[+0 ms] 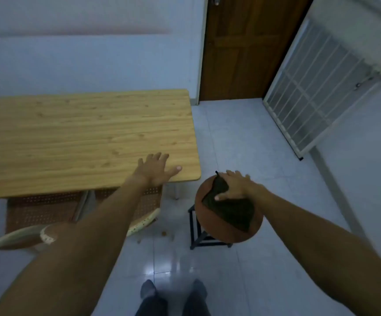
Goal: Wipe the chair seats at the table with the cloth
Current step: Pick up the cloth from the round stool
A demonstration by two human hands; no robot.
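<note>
A round brown stool seat [210, 226] on a black frame stands just right of the table's near corner. A dark cloth [232, 212] lies spread on the seat, and my right hand [236, 187] presses flat on its far edge. My left hand [156, 168] rests palm down with fingers spread on the wooden table [82, 137] near its front right corner. Two chairs with perforated brown seats [41, 208] and pale curved backrests [14, 238] are pushed under the table's front edge, partly hidden by my left arm.
White tiled floor [242, 137] stretches to the right of the table. A brown door [244, 49] and a white grilled gate [317, 94] stand at the back right. Small crumbs [164, 233] lie on the floor beside the stool. My feet [173, 293] show at the bottom.
</note>
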